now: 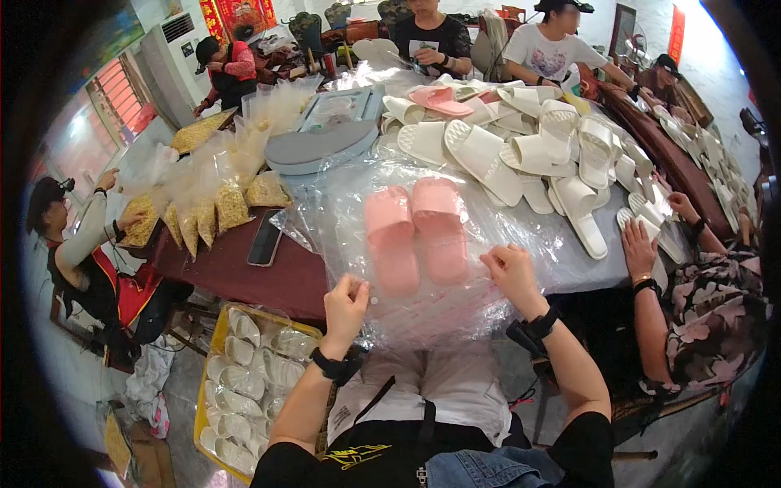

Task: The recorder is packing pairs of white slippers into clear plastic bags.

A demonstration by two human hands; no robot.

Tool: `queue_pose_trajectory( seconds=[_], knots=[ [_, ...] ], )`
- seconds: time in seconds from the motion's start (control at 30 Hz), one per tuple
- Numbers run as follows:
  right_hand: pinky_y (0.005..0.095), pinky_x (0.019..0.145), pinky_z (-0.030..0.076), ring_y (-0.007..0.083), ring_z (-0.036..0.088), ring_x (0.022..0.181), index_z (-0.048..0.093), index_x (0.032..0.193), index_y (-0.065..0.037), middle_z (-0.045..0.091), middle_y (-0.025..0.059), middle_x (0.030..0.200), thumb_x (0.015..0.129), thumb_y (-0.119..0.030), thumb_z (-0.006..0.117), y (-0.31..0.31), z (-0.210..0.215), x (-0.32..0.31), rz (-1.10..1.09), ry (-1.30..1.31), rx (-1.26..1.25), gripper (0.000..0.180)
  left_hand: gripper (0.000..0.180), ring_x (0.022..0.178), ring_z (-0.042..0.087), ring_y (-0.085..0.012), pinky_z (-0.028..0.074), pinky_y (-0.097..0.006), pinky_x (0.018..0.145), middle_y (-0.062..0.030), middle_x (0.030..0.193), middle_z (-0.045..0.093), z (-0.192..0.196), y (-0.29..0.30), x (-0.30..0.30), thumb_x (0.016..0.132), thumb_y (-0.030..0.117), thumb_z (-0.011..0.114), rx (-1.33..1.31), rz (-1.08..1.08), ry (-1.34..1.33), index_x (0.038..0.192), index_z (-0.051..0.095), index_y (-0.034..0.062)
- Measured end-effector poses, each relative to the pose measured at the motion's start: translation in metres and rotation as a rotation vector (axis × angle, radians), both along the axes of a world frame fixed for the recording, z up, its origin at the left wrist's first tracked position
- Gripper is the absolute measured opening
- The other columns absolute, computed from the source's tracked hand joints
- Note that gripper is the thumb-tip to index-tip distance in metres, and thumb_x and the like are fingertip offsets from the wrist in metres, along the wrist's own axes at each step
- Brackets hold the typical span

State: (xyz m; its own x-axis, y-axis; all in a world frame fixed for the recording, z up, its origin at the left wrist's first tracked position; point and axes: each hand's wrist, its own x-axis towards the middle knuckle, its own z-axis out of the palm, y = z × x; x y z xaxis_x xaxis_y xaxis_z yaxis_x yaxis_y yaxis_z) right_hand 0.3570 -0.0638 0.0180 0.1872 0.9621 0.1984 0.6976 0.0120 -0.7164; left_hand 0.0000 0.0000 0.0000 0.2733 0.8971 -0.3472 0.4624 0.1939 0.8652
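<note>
A pair of pink slide slippers (393, 244) lies side by side inside a clear plastic bag (496, 220), flat on the table in front of me. At the bag's near left edge, my left hand (346, 307) is closed, its fingers pinching the plastic. My right hand (511, 272) pinches the bag on its right side, close to the right slipper's heel end. The near end of the bag hangs toward my lap, with faint pink marking on it. Other clear bags appear to lie under or around this one.
White slippers (480, 159) are heaped behind the bag. Left stand bags of small yellowish pieces (232, 203), a phone (265, 237) and a grey-topped blue case (321, 146). A yellow crate (203, 407) of bagged white slippers sits low left. A co-worker's hand (639, 250) touches slippers at right.
</note>
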Motion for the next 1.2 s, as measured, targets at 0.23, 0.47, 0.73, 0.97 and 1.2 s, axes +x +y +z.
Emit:
queue_pose_trajectory(
  seconds=[0.23, 0.47, 0.73, 0.97, 1.2],
  knots=[
    [0.0442, 0.083, 0.046, 0.0337, 0.070, 0.076, 0.063, 0.107, -0.006, 0.069, 0.0108, 0.068, 0.095, -0.044, 0.068, 0.007, 0.014, -0.026, -0.195, -0.367, 0.159, 0.040, 0.058, 0.147, 0.040, -0.0360, 0.020, -0.066, 0.118, -0.0186, 0.153, 0.047, 0.024, -0.035, 0.040, 0.085, 0.010, 0.066, 1.490, -0.349, 0.398, 0.142, 0.054, 0.0065],
    [0.0462, 0.082, 0.048, 0.0349, 0.069, 0.072, 0.070, 0.085, -0.005, 0.070, 0.0125, 0.071, 0.095, -0.039, 0.068, 0.015, 0.036, -0.029, -0.277, -0.386, 0.039, 0.036, 0.068, 0.151, 0.035, -0.0355, 0.018, -0.080, 0.110, -0.0130, 0.159, 0.042, 0.010, -0.030, 0.081, 0.089, 0.019, 0.064, 1.219, -0.539, 0.409, 0.154, 0.044, 0.0129],
    [0.0449, 0.092, 0.053, 0.0378, 0.064, 0.102, 0.067, 0.088, 0.009, 0.064, 0.0229, 0.112, 0.101, -0.021, 0.061, 0.034, 0.040, -0.034, -0.008, 0.184, 0.244, 0.033, 0.093, 0.144, 0.043, -0.0280, 0.020, -0.070, 0.113, -0.0100, 0.163, 0.039, 0.026, -0.019, 0.092, 0.080, 0.045, 0.080, 1.134, -0.404, 0.424, 0.158, 0.037, 0.0177],
    [0.0385, 0.095, 0.058, 0.0212, 0.066, 0.106, 0.061, 0.122, 0.002, 0.064, 0.0093, 0.122, 0.107, -0.023, 0.055, 0.023, 0.058, -0.058, 0.127, 1.145, -0.001, 0.030, 0.103, 0.149, 0.038, -0.0259, 0.014, -0.061, 0.118, -0.0070, 0.163, 0.040, 0.014, -0.002, 0.093, 0.072, 0.046, 0.085, 1.231, -0.288, 0.316, 0.157, 0.039, 0.0116],
    [0.0384, 0.100, 0.056, 0.0214, 0.064, 0.118, 0.056, 0.136, -0.002, 0.063, 0.0071, 0.128, 0.108, -0.021, 0.053, 0.021, 0.049, -0.061, 0.227, 1.342, -0.025, 0.033, 0.097, 0.154, 0.030, -0.0327, 0.014, -0.058, 0.120, -0.0138, 0.160, 0.044, 0.027, -0.014, 0.101, 0.077, 0.040, 0.083, 1.080, -0.249, 0.114, 0.156, 0.039, 0.0057]
  ],
)
